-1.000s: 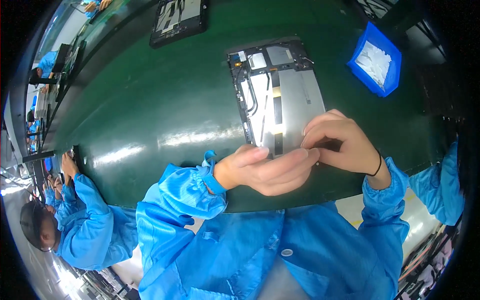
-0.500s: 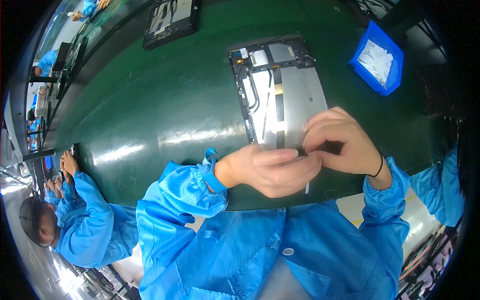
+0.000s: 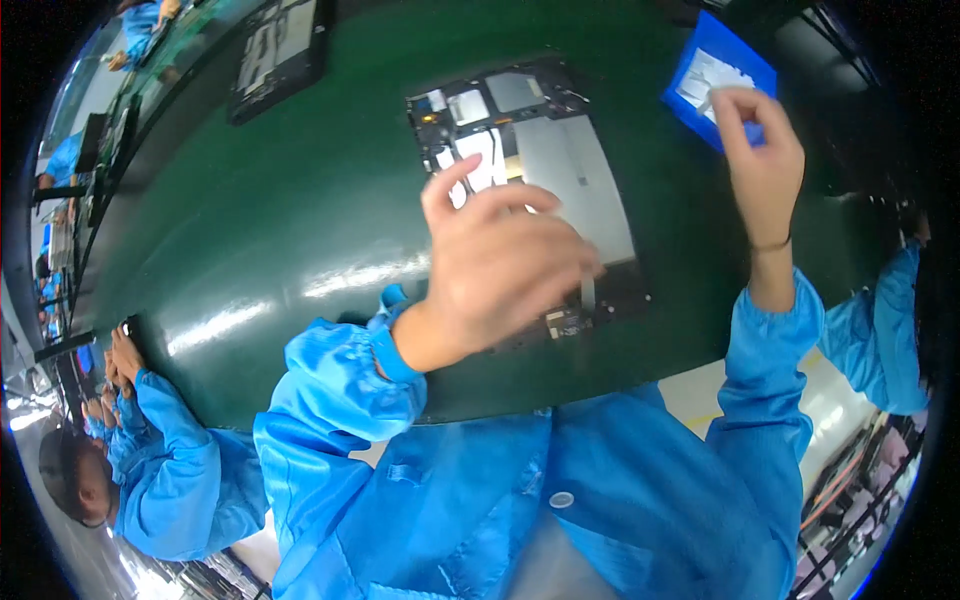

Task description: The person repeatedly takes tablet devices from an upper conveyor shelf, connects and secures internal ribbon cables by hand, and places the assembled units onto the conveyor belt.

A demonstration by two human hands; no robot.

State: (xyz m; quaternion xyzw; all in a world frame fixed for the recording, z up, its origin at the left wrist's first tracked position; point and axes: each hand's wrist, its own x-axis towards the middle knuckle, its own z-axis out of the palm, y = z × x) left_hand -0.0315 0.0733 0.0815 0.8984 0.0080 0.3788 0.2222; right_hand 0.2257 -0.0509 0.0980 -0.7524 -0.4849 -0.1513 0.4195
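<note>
An opened tablet (image 3: pixel 570 160) lies on the green table in front of me, its silver plate, black frame and thin cables showing. My left hand (image 3: pixel 490 265) hovers over its middle with fingers apart, slightly blurred, hiding part of the inside. A small pale strip (image 3: pixel 588 291) shows just below its fingertips; I cannot tell whether the hand touches it. At the right, my right hand (image 3: pixel 765 165) reaches to a blue bin (image 3: pixel 685 112) of white pieces (image 3: pixel 708 75). Its thumb and forefinger are pinched at the bin's edge; what is between them is too small to make out.
Another opened tablet or similar device (image 3: pixel 280 55) lies at the far left of the green table (image 3: pixel 250 220). A person in blue (image 3: pixel 180 460) works at the left edge. A blue sleeve (image 3: pixel 880 340) shows at the right.
My hands have parted from in front of the tablet. The right has moved up and right to the blue bin; the left has opened and moved over the tablet, uncovering its near end.
</note>
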